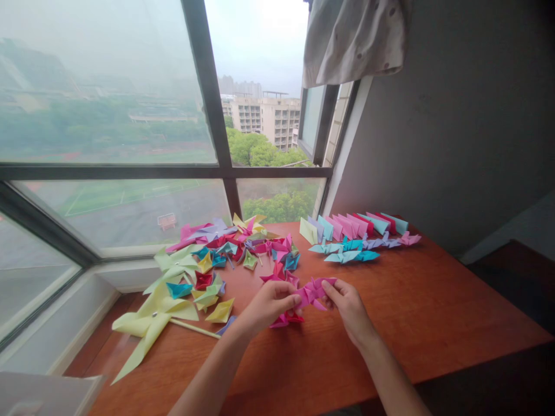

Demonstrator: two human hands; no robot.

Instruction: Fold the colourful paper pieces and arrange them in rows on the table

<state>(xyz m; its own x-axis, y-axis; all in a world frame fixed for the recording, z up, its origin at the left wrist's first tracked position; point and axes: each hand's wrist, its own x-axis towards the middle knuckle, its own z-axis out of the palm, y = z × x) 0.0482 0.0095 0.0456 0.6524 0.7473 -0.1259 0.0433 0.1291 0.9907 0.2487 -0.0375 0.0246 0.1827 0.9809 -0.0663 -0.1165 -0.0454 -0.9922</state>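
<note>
Between my two hands is a pink origami piece (pixel 313 293) with several folded points, held up over the table. My left hand (pixel 274 300) pinches its left side between thumb and fingers. On the opposite side, my right hand (pixel 346 303) pinches a right-hand point. More folded paper in pink and red (pixel 286 319) lies behind and below my left hand, partly covered by it. Whether the held piece is finished cannot be made out.
Paper pinwheels, one pale yellow on a stick (pixel 150 315), and small paper boats such as a yellow one (pixel 221 311) crowd the left of the brown table (pixel 416 323). Blue paper cranes (pixel 351 256) and upright folded papers (pixel 342 226) line the back right, near the window.
</note>
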